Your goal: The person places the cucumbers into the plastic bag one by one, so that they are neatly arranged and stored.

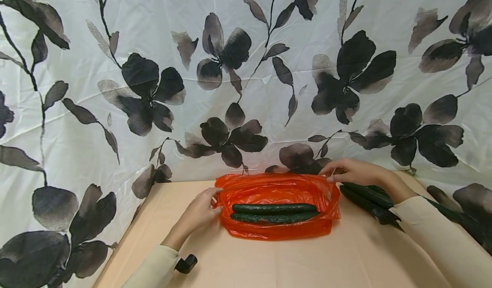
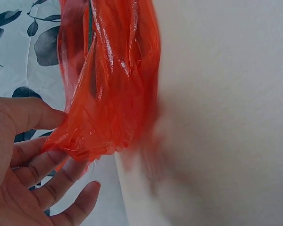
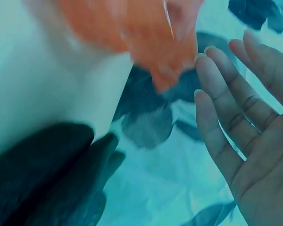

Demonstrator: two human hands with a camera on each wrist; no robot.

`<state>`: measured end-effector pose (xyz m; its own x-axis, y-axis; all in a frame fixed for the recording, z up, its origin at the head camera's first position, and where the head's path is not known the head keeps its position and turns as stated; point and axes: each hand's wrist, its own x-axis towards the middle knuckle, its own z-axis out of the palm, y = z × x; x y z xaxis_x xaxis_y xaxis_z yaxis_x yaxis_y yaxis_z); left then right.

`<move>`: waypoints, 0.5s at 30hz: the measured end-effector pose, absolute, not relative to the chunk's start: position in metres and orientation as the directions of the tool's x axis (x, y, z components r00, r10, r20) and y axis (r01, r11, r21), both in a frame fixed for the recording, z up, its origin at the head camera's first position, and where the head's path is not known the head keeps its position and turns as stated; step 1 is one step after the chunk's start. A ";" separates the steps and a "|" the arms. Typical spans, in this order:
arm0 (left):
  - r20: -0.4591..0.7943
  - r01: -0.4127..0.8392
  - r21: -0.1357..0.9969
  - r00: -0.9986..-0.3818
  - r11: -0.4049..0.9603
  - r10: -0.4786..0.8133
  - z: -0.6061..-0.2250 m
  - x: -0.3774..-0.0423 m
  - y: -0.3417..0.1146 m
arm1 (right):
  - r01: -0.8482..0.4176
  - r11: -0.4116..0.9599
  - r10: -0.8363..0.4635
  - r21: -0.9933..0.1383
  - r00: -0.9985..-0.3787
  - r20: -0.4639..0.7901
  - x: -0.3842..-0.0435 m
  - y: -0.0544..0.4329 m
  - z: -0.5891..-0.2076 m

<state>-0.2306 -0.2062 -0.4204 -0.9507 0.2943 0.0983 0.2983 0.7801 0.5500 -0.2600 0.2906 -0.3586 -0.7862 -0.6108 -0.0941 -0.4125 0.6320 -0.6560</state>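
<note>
A red plastic bag [image 1: 280,232] lies on the table with its mouth spread. Two dark green cucumbers [image 1: 274,209] lie side by side inside it. My left hand [image 1: 201,209] is at the bag's left end; in the left wrist view its thumb [image 2: 40,115] and fingers pinch the gathered plastic. Beside the bag's upper right corner is my right hand [image 1: 355,172]. The right wrist view shows its fingers [image 3: 214,84] loosely extended next to the plastic, with nothing gripped. More cucumbers [image 1: 365,196] lie right of the bag, partly hidden by my right forearm.
A beige tabletop [image 1: 246,266] extends in front of the bag. Behind the table hangs a white cloth [image 1: 276,121] with dark flowers, close to the bag's rear edge. A black wrist device [image 1: 186,263] sits at my left cuff.
</note>
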 end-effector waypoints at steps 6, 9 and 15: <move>0.110 0.311 0.556 -0.947 0.771 0.302 -0.420 -0.234 -0.207 | -0.362 0.673 -0.545 -0.645 -0.833 -0.101 -0.261 0.322 -0.362; 0.116 0.317 0.558 -0.945 0.767 0.306 -0.420 -0.236 -0.208 | -0.334 0.683 -0.516 -0.650 -0.850 -0.105 -0.260 0.337 -0.364; 0.116 0.325 0.559 -0.941 0.763 0.316 -0.419 -0.239 -0.209 | -0.308 0.683 -0.496 -0.662 -0.861 -0.112 -0.260 0.362 -0.368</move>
<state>-0.2394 -0.2092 -0.4194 -0.9415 0.3164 0.1165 0.3254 0.7625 0.5591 -0.2600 0.3617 -0.3678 -0.8609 -0.4963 -0.1119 -0.3079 0.6833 -0.6620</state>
